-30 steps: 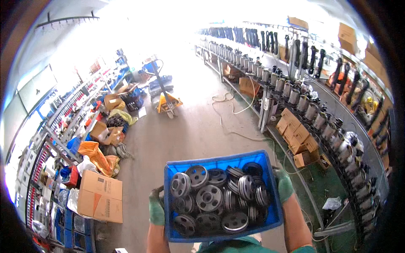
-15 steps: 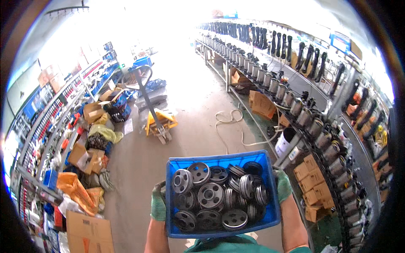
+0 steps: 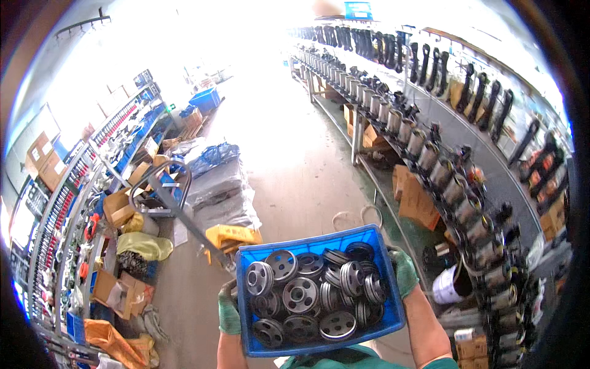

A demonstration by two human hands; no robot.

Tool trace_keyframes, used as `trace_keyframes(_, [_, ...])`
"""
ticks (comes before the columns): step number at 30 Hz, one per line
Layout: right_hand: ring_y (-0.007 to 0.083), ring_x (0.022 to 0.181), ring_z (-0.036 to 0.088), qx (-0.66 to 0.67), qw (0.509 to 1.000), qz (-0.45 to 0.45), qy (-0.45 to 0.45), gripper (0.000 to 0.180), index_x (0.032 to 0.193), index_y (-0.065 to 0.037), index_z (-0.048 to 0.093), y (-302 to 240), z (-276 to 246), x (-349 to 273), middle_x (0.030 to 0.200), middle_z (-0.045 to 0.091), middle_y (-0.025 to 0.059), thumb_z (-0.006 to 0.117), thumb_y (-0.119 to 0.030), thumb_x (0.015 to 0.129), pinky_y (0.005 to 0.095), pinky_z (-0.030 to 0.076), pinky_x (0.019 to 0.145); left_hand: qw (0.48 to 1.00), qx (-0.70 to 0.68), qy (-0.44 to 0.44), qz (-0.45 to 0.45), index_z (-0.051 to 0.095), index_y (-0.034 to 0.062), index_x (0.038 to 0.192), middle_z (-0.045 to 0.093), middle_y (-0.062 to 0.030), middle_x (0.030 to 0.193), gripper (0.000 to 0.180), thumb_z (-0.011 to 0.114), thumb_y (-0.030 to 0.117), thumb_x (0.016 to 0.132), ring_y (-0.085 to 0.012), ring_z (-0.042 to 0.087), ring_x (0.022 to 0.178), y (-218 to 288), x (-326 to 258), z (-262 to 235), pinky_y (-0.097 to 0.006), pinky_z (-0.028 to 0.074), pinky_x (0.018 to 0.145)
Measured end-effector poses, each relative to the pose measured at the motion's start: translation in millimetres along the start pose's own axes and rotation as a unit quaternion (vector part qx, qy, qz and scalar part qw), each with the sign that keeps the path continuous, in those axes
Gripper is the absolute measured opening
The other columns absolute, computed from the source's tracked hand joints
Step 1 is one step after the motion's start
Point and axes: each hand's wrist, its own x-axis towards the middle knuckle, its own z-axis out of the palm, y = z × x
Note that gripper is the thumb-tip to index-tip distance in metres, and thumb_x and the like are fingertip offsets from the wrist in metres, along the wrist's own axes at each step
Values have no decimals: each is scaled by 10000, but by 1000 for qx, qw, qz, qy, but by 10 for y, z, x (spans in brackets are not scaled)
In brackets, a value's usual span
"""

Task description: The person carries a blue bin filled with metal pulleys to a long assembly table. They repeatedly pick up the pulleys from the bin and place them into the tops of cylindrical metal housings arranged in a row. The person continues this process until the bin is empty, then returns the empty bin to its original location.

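Blue crate (image 3: 369, 336): holds dark wheels (image 3: 301, 296).
My left fingers (image 3: 227, 291): curled, gripping left end.
My right fingers (image 3: 399, 257): curled, gripping right end.

An open-topped rectangular blue plastic crate (image 3: 365, 336), slightly askew at the lower middle of the view, holds jumbled dark grey, grooved metal pulleys (image 3: 337, 325), some face-up, others on edge.

A blue crate (image 3: 261, 350) carries heaped dark metal pulleys (image 3: 295, 300).
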Motion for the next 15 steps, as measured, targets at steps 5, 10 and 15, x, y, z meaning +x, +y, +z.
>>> trace_keyframes(5, [166, 902, 671, -5, 999, 9, -43, 405, 1239, 45, 636, -260, 435, 2457, 1080, 707, 90, 560, -220, 943, 312, 561, 853, 999, -39, 8, 2, 602, 26, 1316, 714, -153, 1175, 577, 524, 503, 999, -237, 707, 975, 229, 2285, 755, -379, 587, 875])
trace_keyframes(10, [165, 892, 675, -9, 1000, -9, -17, 384, 1256, 46, 621, -360, 909, 4653, 1059, 699, 93, 565, -182, 952, 292, 569, 805, 999, -25, -18, 15, 533, -11, 1375, 712, -144, 1167, 640, 575, 502, 994, -226, 700, 995, 362, 4663, 925, -369, 583, 890])
trace_keyframes(15, [159, 905, 678, 47, 998, 28, -15, 368, 1239, 27, 648, -568, 1707, 6797, 1065, 705, 84, 574, -193, 954, 305, 573, 814, 1000, 22, 1, 18, 546, 16, 1356, 718, -155, 1136, 590, 568, 488, 1003, -228, 707, 953, 949, 6836, 1419, -358, 592, 850])
